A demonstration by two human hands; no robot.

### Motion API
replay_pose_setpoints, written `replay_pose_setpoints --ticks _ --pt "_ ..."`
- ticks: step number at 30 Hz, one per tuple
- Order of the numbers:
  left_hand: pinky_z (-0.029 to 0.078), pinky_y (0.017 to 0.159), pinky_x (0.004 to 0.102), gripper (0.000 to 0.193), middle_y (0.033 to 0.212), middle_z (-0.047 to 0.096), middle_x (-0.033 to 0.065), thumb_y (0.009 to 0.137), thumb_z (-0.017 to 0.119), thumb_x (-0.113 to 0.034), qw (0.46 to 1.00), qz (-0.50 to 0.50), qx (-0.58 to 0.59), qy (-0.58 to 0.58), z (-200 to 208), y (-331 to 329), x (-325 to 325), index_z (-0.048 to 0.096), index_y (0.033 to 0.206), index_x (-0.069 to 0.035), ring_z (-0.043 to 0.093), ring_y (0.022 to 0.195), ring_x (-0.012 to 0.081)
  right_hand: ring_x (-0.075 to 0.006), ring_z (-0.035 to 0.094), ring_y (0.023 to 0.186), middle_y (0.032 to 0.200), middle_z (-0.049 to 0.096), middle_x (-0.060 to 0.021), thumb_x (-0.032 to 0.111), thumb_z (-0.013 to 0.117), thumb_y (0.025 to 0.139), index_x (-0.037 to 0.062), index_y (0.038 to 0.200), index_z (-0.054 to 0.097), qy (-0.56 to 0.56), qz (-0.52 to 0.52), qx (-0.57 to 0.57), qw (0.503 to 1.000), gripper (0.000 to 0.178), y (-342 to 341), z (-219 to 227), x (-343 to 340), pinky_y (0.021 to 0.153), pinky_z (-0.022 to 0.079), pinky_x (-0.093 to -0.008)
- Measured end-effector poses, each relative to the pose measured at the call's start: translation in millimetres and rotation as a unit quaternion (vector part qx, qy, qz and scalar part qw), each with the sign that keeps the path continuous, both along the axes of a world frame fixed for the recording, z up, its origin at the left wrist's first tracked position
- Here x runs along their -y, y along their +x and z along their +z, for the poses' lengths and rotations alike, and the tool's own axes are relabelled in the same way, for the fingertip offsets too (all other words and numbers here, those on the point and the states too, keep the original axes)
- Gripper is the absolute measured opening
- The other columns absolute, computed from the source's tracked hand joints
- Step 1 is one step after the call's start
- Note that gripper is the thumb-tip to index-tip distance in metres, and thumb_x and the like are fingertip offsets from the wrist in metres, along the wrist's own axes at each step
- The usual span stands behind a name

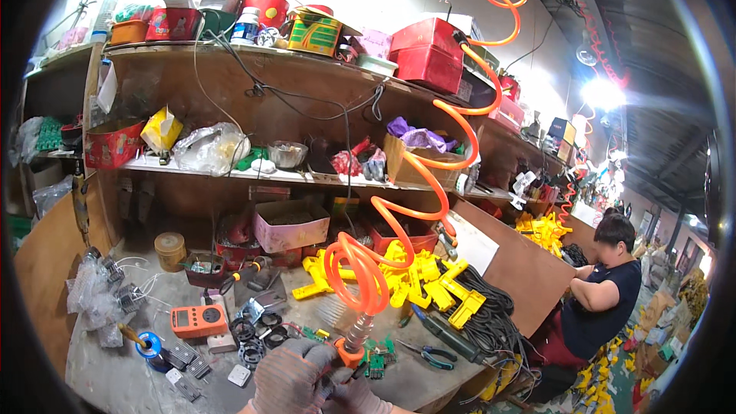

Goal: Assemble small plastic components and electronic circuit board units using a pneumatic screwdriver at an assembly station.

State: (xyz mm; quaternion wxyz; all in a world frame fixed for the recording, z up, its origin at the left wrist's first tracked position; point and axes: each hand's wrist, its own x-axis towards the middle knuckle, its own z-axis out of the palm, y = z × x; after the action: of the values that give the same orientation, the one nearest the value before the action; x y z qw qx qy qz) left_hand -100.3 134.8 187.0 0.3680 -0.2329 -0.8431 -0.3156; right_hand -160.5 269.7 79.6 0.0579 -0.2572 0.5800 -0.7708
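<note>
At the lower edge, my left hand (pixel 287 379) in a grey work glove is closed, its fingers curled toward the other hand; what they hold is hidden. Partly behind it, my right hand (pixel 354 397) is wrapped round an air tool with an orange end (pixel 349 353). A metal coupling (pixel 358 331) joins this tool to an orange coiled air hose (pixel 359 280) that hangs from above. Just beyond my hands lie green circuit boards (pixel 377 360) and several black rings (pixel 251 351). Pliers (pixel 433 354) with dark handles rest to the right.
An orange multimeter (pixel 199 320) and a blue solder spool (pixel 151 346) are on the left of the bench. Yellow plastic housings (pixel 414 280) and black cables (pixel 491 310) are heaped at the back right. Loaded shelves (pixel 307 176) rise behind. Another person (pixel 602 299) sits at the right.
</note>
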Motion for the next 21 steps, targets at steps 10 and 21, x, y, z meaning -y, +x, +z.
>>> replay_pose_setpoints --ticks 10,21 --pt "0.048 0.060 0.0374 0.029 0.085 0.063 0.0082 0.075 0.071 -0.026 0.977 0.091 -0.023 -0.191 -8.5 0.4 -0.3 0.060 0.094 -0.008 0.062 0.071 0.0272 -0.0164 0.061 0.083 0.092 0.065 -0.0041 0.017 0.070 0.077 0.0052 0.104 0.059 0.164 -0.120 -0.183 0.962 0.032 -13.2 -37.6 0.4 0.074 0.049 -0.0316" --pt "0.050 0.068 0.0403 0.044 0.096 0.059 0.0165 0.071 0.066 -0.010 0.993 0.050 0.014 -0.108 -33.7 -16.7 -8.8 0.055 0.113 -0.002 0.060 0.084 0.0341 -0.0276 0.057 0.098 0.107 0.061 -0.0100 0.017 0.062 0.084 0.0068 0.111 0.057 0.013 -0.074 0.147 0.986 0.029 -2.9 -49.3 -15.4 0.086 0.047 -0.0385"
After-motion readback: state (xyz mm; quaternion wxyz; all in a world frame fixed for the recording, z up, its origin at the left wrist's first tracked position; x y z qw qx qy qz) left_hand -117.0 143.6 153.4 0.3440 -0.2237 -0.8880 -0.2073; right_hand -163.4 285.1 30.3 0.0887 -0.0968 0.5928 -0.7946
